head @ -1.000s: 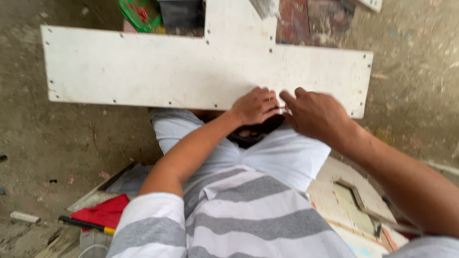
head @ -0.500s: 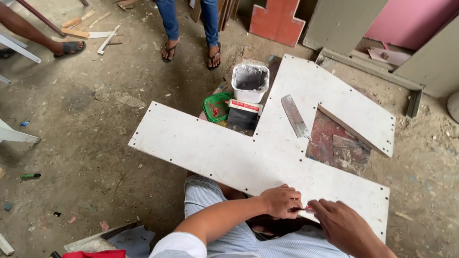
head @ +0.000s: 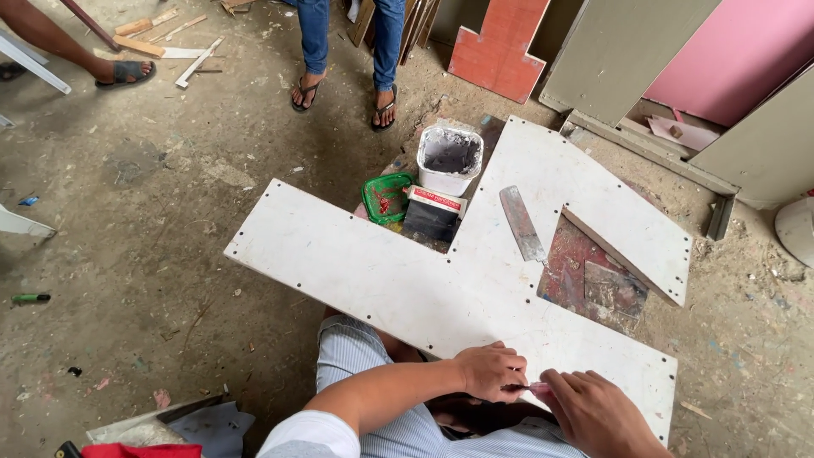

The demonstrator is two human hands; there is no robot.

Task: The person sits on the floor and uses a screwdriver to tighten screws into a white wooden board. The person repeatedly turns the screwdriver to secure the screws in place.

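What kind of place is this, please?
Probably a carpentry or sign-making workshop. A large white cut-out board lies on a dusty floor, with a flat metal blade on it, a white tub beside it, and panels leaning behind.

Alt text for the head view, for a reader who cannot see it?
Seen from above, the left hand and right hand meet at the near edge of a large white cut-out board on a dusty floor. A flat scraper lies on the board, a white bucket beside it.
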